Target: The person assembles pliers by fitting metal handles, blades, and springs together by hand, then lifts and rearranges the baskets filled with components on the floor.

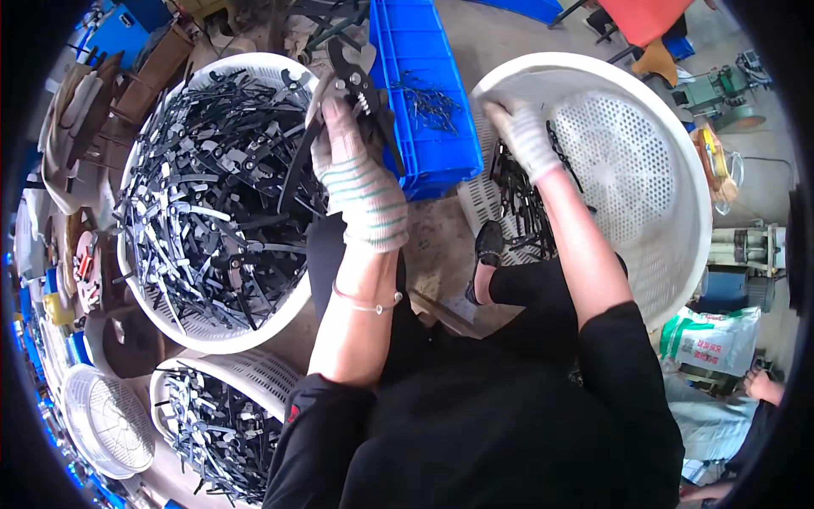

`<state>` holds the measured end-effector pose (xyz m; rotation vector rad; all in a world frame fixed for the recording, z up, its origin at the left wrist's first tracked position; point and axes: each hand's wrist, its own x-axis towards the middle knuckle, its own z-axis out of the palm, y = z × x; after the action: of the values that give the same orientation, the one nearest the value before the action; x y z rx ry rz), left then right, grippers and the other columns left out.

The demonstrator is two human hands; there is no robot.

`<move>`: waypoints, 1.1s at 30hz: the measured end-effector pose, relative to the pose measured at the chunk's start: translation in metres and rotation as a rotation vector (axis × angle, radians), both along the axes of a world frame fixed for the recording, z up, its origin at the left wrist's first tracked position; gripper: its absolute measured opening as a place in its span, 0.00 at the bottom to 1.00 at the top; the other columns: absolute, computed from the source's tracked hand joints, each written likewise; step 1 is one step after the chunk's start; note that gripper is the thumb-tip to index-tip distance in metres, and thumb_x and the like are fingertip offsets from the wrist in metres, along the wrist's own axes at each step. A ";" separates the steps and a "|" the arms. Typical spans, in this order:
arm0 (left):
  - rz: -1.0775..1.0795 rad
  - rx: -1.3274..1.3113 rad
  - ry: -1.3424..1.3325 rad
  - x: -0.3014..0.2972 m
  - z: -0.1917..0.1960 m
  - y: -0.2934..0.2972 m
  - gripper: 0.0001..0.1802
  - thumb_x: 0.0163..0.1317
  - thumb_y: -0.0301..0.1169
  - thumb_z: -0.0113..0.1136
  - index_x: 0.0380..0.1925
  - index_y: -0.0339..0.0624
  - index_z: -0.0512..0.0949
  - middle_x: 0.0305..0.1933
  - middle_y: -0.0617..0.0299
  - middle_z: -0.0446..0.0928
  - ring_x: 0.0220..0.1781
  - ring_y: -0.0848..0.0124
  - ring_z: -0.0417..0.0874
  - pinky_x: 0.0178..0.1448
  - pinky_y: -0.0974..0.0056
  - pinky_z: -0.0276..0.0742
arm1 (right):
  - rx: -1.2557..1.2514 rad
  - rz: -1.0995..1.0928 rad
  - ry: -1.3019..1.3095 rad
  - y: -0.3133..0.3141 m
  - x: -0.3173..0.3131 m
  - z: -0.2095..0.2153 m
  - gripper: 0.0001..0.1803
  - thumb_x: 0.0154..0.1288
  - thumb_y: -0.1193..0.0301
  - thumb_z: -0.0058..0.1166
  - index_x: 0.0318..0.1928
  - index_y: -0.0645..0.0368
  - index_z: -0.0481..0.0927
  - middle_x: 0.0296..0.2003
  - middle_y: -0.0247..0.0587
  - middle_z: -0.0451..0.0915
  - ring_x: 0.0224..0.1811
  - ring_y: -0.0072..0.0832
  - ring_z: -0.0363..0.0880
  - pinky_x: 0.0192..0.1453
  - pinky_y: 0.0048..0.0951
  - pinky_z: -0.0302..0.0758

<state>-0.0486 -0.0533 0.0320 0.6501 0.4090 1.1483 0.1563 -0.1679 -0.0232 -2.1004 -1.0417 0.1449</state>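
A grey concrete floor (432, 254), stained and scuffed, carries everything close by. On it stand two wide white baskets, one on each side of the seated person. The left basket (220, 346) is heaped nearly to the brim with black and grey metal parts (212, 195). The right basket (699, 187) shows its round, pierced bottom, with a pile of dark rods (521, 208) lying along its left side. Between the two is a long blue crate (441, 165) with a small tangle of thin dark pieces (431, 106) inside.

The left hand (360, 187), in a striped knit glove, has its grip clamped on a black and grey cutter (360, 89) with a curved blade, held up just beside the crate, at the left basket's right edge. The right hand (521, 136), gloved too, is over the right basket near the rods; its fingers are curled, and I cannot tell whether that grip closes on anything.

Around them is a crowded workshop: a tilted basket (254, 373) of more parts and a white sieve (110, 424) at lower left, a green machine (708, 93), a white and green sack (712, 339) and another person's hand (763, 387) at right.
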 end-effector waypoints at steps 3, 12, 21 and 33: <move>0.011 -0.023 0.008 -0.002 0.000 0.005 0.25 0.67 0.47 0.54 0.55 0.41 0.72 0.49 0.60 0.77 0.45 0.69 0.79 0.48 0.65 0.76 | -0.090 0.064 -0.298 0.066 0.027 -0.019 0.14 0.61 0.62 0.52 0.45 0.52 0.82 0.35 0.49 0.82 0.43 0.47 0.80 0.53 0.39 0.73; -0.289 -0.241 0.014 -0.003 -0.004 0.008 0.24 0.69 0.50 0.46 0.58 0.50 0.69 0.54 0.65 0.74 0.46 0.75 0.74 0.40 0.72 0.75 | -0.619 0.237 -0.520 0.171 0.037 -0.016 0.11 0.50 0.65 0.51 0.32 0.51 0.85 0.33 0.49 0.83 0.36 0.47 0.83 0.41 0.44 0.79; -0.371 -0.258 0.054 -0.005 -0.015 0.002 0.22 0.66 0.52 0.52 0.52 0.52 0.73 0.46 0.69 0.77 0.43 0.72 0.77 0.42 0.67 0.74 | -0.735 0.134 -0.320 0.138 0.040 -0.010 0.15 0.56 0.71 0.49 0.43 0.53 0.84 0.46 0.48 0.82 0.48 0.43 0.82 0.50 0.43 0.78; -0.502 -0.298 0.050 0.003 -0.017 -0.011 0.19 0.68 0.47 0.50 0.52 0.51 0.74 0.44 0.65 0.78 0.40 0.71 0.80 0.34 0.70 0.77 | -0.866 0.126 -0.392 0.147 0.044 -0.010 0.15 0.57 0.72 0.50 0.43 0.56 0.83 0.42 0.48 0.84 0.46 0.42 0.83 0.47 0.43 0.79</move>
<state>-0.0452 -0.0643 0.0151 0.4815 0.4188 0.5800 0.2003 -0.0209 -0.0332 -2.9140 -1.5320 0.2943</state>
